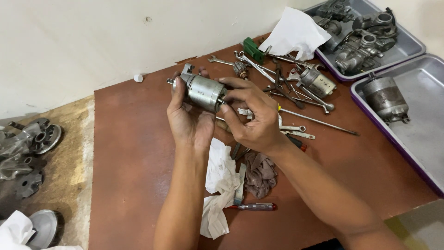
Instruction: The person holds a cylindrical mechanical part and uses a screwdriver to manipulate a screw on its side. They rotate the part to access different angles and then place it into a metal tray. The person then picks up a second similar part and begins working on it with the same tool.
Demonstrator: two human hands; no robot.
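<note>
Silver metal fills my grip: a small cylindrical motor [202, 91], lifted clear of the table [134, 153] and lying on its side. My left hand [187, 121] cradles it from below, fingers wrapped round the body, thumb up along the near side. My right hand [252, 118] is closed on the motor's right end, fingertips pinched at the end cap. At six o'clock from the motor, white rags [219, 185] lie crumpled on the brown table, a brownish cloth [260, 173] just beside them and a red-tipped screwdriver [254, 207] further down. At two o'clock spreads a tangle of wrenches [259, 65] and rods, with another motor [318, 82] among them and a white cloth [296, 32] beyond. At three o'clock sit two grey trays [423, 134]; the nearer holds a round housing [385, 97].
</note>
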